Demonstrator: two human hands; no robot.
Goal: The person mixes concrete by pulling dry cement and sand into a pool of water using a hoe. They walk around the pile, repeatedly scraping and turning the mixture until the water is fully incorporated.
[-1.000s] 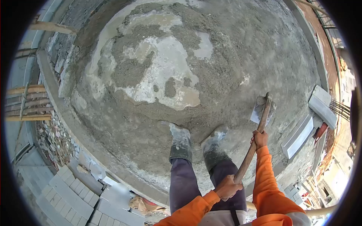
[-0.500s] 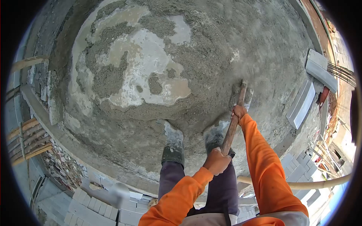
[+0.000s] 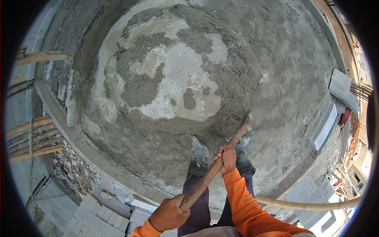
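Observation:
Both of my hands grip the wooden handle of a hoe (image 3: 209,176), which slants from lower left up to the wet mix. My left hand (image 3: 169,213) wraps round its near end, low in the view. Farther up, my right hand (image 3: 226,159) is closed round the shaft. The far end of the hoe rests by my right boot, and its blade is hardly visible there. In front lies a broad heap of grey mortar mix (image 3: 233,75), with pale, milky water (image 3: 181,79) pooled in its middle.
My boots (image 3: 200,156), coated in cement, stand at the heap's near edge. Pale blocks (image 3: 323,125) lie at the right. A low concrete edge (image 3: 59,110) runs along the left, near bamboo poles (image 3: 35,154) and rubble. A bamboo pole (image 3: 308,204) lies behind me at right.
Both hands have moved left and nearer to my body with the hoe. Its handle now slants more, and the far end has come down toward my right boot. The view has shifted slightly.

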